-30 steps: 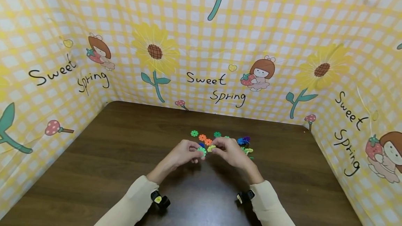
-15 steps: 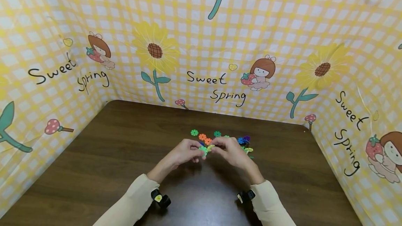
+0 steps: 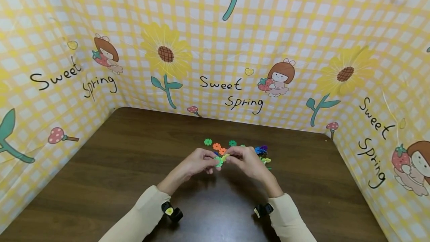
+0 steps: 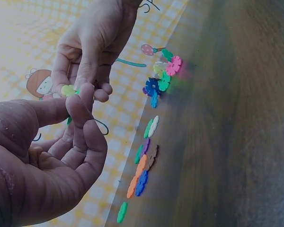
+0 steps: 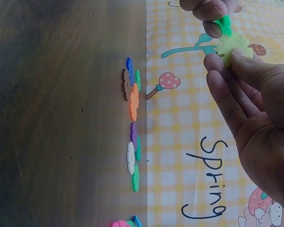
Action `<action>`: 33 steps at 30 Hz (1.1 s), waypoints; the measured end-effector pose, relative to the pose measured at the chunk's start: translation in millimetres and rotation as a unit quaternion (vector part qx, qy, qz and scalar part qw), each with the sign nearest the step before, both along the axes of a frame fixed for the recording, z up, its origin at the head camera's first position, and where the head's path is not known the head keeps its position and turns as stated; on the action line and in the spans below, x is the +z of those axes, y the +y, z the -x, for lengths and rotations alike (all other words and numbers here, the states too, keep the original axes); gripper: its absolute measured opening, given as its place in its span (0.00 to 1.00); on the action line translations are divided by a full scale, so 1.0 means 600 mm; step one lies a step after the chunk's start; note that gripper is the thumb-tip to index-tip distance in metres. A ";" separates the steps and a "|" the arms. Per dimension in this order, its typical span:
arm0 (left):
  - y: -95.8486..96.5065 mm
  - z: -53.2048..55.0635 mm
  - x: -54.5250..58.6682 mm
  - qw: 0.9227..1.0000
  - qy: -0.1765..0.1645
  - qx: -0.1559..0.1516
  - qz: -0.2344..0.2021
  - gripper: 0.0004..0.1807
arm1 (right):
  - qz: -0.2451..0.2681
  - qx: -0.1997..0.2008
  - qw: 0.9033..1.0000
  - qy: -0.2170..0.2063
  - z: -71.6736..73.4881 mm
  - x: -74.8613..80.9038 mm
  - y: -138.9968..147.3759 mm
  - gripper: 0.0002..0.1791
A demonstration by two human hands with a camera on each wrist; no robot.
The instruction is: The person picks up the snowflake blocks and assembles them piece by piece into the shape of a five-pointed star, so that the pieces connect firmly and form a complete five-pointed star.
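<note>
In the head view, my left hand [image 3: 198, 162] pinches a green snowflake disc [image 3: 219, 162] between thumb and fingers. Just to its right, a yellow-green snowflake disc [image 3: 225, 157] is pinched by my right hand [image 3: 248, 160]. Both hands are raised over the table, fingertips close together. The right wrist view shows the yellow-green disc [image 5: 235, 48] overlapping the edge of the green disc [image 5: 224, 25], the two set at an angle to each other. From the left wrist, fingers hide most of the green disc, while part of the yellow-green disc [image 4: 67, 90] shows.
Beyond the hands, loose snowflake discs lie on the brown table [image 3: 151, 141], among them a green disc [image 3: 208, 142] and an orange disc [image 3: 216, 146]. Near the right hand is a cluster with a pink disc [image 4: 174, 65] and blue disc [image 4: 152, 86]. Checked cloth [image 3: 215, 47] surrounds the table.
The green disc in my left hand has moved slightly right, against the yellow-green disc, closing the gap between them. The forearms and the loose discs stay about where they were.
</note>
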State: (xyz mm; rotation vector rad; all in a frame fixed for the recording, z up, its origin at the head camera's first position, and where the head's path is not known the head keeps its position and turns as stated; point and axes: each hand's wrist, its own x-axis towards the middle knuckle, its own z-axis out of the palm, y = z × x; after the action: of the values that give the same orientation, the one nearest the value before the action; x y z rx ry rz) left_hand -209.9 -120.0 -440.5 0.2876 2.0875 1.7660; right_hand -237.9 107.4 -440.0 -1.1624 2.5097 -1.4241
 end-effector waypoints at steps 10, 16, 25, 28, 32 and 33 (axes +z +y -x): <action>0.001 0.001 0.011 0.999 -0.014 -0.005 -0.031 0.11 | 0.013 -0.001 1.000 0.025 -0.005 0.006 -0.006 0.06; -0.001 0.003 0.011 0.999 -0.015 -0.004 -0.032 0.12 | 0.005 0.010 0.999 0.040 0.001 0.007 -0.009 0.05; -0.012 -0.001 0.006 0.998 -0.032 -0.017 -0.045 0.15 | -0.022 0.007 1.000 -0.005 0.025 -0.009 -0.026 0.07; -0.016 -0.002 0.006 0.998 -0.032 -0.011 -0.046 0.14 | -0.048 0.012 0.999 -0.008 0.037 -0.015 -0.030 0.06; -0.024 -0.005 0.005 0.998 -0.037 -0.003 -0.047 0.15 | -0.102 -0.001 0.995 -0.005 0.052 -0.027 -0.032 0.07; -0.026 -0.006 0.005 0.998 -0.038 -0.003 -0.047 0.15 | -0.120 -0.007 0.993 -0.002 0.056 -0.031 -0.033 0.07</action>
State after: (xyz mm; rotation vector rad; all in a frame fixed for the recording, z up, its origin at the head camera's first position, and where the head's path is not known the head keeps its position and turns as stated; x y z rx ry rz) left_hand -206.6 -135.5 -437.8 0.2486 1.9520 1.8445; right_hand -271.4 87.9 -458.3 -1.0990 2.6001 -1.0867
